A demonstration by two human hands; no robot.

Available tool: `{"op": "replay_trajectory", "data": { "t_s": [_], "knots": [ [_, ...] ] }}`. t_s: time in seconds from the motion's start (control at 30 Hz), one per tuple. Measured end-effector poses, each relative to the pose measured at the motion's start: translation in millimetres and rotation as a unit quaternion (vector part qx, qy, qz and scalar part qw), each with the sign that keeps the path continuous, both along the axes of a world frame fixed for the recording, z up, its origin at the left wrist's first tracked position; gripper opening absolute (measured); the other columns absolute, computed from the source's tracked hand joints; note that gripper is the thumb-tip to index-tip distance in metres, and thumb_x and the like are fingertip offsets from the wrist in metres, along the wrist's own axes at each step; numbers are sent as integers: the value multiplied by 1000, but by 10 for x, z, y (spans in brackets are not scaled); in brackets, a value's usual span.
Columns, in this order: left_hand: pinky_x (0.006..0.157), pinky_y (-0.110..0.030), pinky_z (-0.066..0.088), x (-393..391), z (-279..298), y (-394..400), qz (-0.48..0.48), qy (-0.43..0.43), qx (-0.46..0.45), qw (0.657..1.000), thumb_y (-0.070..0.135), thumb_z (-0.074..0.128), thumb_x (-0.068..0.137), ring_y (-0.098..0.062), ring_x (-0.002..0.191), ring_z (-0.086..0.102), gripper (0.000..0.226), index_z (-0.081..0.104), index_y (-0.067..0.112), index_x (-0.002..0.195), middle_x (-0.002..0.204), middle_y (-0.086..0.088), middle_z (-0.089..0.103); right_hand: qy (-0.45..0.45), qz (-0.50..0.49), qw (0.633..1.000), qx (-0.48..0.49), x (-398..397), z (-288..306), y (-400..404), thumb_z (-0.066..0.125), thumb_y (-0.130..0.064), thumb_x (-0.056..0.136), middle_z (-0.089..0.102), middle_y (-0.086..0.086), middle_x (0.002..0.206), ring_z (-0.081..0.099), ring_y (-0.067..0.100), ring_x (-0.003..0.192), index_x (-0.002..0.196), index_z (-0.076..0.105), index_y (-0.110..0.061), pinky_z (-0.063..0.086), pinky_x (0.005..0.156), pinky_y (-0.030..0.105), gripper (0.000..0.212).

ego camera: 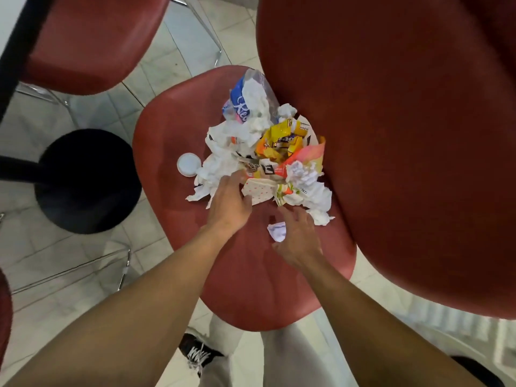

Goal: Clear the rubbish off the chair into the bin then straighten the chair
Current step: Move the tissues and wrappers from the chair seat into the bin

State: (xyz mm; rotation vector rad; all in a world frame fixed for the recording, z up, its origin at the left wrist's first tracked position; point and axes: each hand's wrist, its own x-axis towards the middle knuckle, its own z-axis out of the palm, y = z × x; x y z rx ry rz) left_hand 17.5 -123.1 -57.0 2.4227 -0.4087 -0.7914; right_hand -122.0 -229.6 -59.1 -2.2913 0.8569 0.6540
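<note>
A red chair seat [245, 275] below me carries a heap of rubbish [268, 152]: crumpled white tissues, a yellow wrapper [282, 141], a blue and white plastic bag [243, 99] and a dotted paper box [259, 189]. A white round lid [189, 164] lies at the heap's left. A small crumpled white paper [277, 231] lies alone near the front. My left hand [230, 202] rests on the heap's near edge, fingers spread against tissue and the dotted box. My right hand [300, 238] hovers open just beside the small paper, holding nothing.
The chair's tall red backrest [405, 135] fills the right side. Another red chair [89, 43] stands at the upper left. A black round table base [86, 180] with its black pole sits on the tiled floor [69, 269] at left. No bin is visible.
</note>
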Motion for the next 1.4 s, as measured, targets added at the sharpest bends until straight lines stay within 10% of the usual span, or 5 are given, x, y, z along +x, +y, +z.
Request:
{"op": "replay_trajectory", "data": {
  "t_s": [0.57, 1.4],
  "knots": [
    [72, -34, 54, -174, 213, 232, 28, -3, -18, 999, 15, 65, 87, -17, 78, 64, 14, 68, 17, 100, 86, 2, 68, -16, -67, 998, 3, -16, -1, 203, 56, -20, 91, 52, 9, 123, 52, 31, 113, 113, 63, -13, 48, 92, 42, 24],
    [69, -30, 53, -1233, 1554, 3363, 289, -59, -57, 954, 15, 61, 83, -13, 75, 62, 12, 65, 24, 90, 83, 8, 67, -146, -54, 985, 73, -21, 1501, 2702, 61, -48, 78, 67, -1, 68, 67, 20, 60, 74, 59, -16, 57, 64, 34, 33]
  ]
}}
